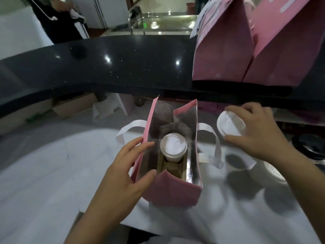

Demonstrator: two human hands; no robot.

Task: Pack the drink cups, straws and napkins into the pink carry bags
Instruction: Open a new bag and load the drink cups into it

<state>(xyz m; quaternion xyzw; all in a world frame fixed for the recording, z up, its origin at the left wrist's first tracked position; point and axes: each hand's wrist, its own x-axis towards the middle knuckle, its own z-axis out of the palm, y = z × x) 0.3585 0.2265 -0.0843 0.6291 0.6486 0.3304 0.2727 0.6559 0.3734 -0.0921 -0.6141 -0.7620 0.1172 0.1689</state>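
An open pink carry bag [172, 192] with white handles stands on the white counter [44, 182]. Inside it a white-lidded drink cup [173, 147] sits in a brown cardboard holder. My left hand [126, 166] holds the bag's left wall, fingers over the rim and thumb at the near edge, keeping it spread. To the right of the bag, my right hand [258, 132] grips a second white-lidded cup [230, 125] by its lid from above. No straws or napkins show.
Two more pink bags [223, 50] [284, 41] stand on the raised black counter ledge [105, 67] at the back right. Another white lid [274, 173] lies low on the right under my forearm. A person in dark clothes stands at the far left.
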